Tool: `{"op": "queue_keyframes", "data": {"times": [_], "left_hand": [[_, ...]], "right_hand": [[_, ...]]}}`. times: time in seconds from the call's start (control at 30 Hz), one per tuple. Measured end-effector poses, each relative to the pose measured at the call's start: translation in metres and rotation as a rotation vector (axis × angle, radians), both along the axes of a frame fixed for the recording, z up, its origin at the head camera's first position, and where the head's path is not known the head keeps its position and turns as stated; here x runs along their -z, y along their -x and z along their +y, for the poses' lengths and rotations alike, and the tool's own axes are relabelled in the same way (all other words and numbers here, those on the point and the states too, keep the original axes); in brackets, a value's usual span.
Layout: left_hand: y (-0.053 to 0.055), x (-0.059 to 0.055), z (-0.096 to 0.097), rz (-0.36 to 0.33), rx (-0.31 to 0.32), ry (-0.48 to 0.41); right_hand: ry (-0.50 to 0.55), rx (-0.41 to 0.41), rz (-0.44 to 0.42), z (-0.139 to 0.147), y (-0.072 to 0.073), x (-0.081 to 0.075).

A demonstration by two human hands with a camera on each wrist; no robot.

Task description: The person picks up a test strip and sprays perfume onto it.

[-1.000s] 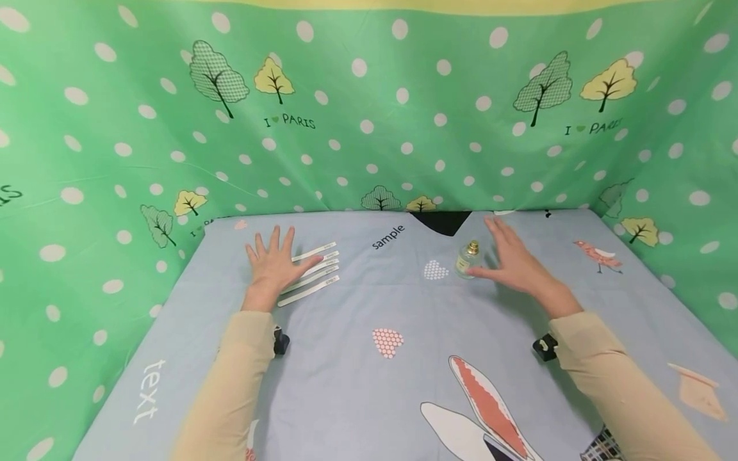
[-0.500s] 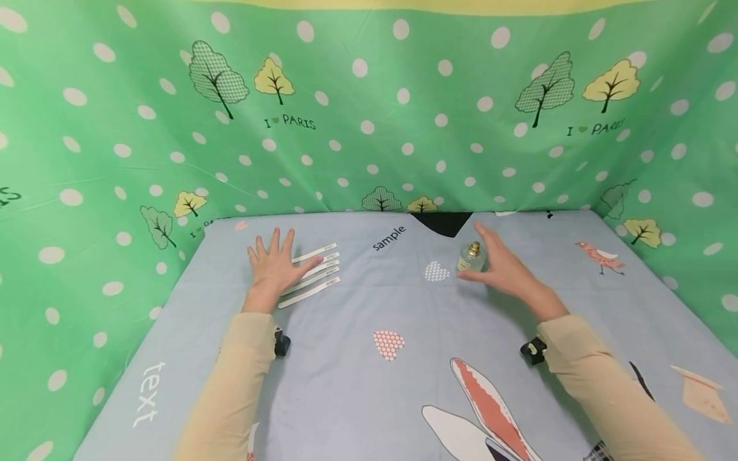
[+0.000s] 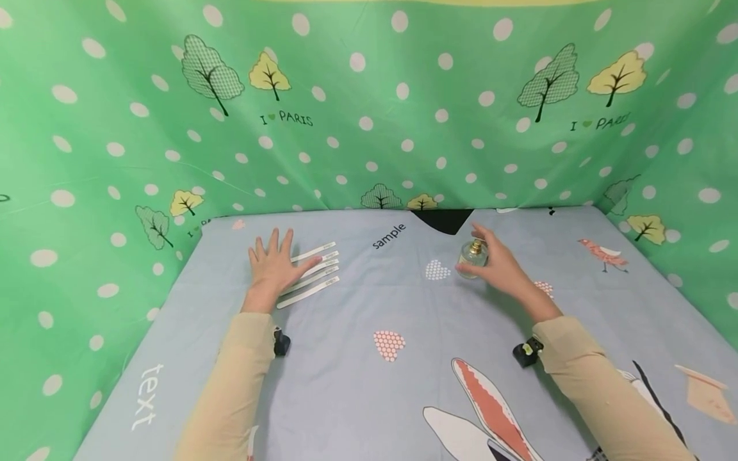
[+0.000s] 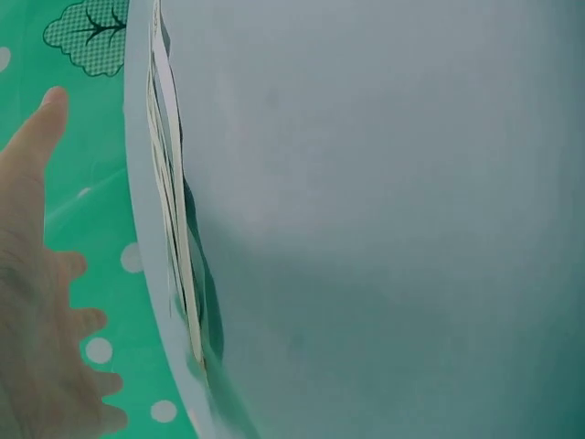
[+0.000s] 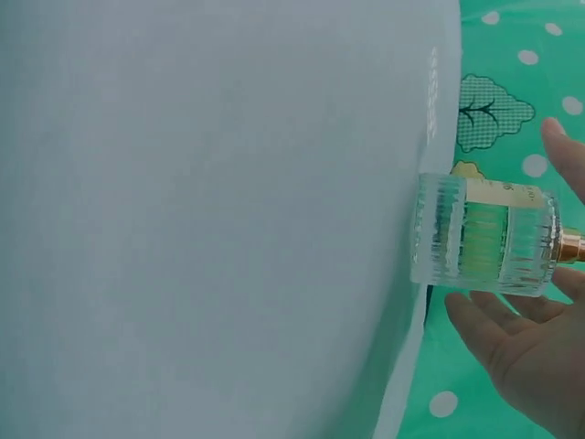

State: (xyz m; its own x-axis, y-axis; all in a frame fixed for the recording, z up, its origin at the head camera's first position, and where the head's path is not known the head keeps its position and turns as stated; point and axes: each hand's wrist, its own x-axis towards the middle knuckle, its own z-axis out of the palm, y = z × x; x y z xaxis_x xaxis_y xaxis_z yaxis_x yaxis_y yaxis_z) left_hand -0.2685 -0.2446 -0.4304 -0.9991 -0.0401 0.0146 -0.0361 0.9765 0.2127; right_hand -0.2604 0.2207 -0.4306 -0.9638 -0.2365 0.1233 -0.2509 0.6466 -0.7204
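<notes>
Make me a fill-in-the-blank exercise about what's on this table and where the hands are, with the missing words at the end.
1. The glass perfume bottle has a ____-coloured neck.
2. Of the paper strips and the perfume bottle, the right hand is nearer the ____.
3. The paper strips beside the left hand are mainly coloured ____.
4. The black word printed on the blue-grey cloth is "____".

Missing words: gold; perfume bottle; white; sample.
</notes>
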Motion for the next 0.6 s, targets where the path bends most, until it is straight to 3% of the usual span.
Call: {"op": "queue_keyframes", "data": {"times": [0.6], "left_hand": [[0.0046,0.0042,-0.0079,-0.020,-0.003,-0.009]], "right_hand": [[0.109,0.077,-0.102,0.0004,-0.0015,0.0031]]}}
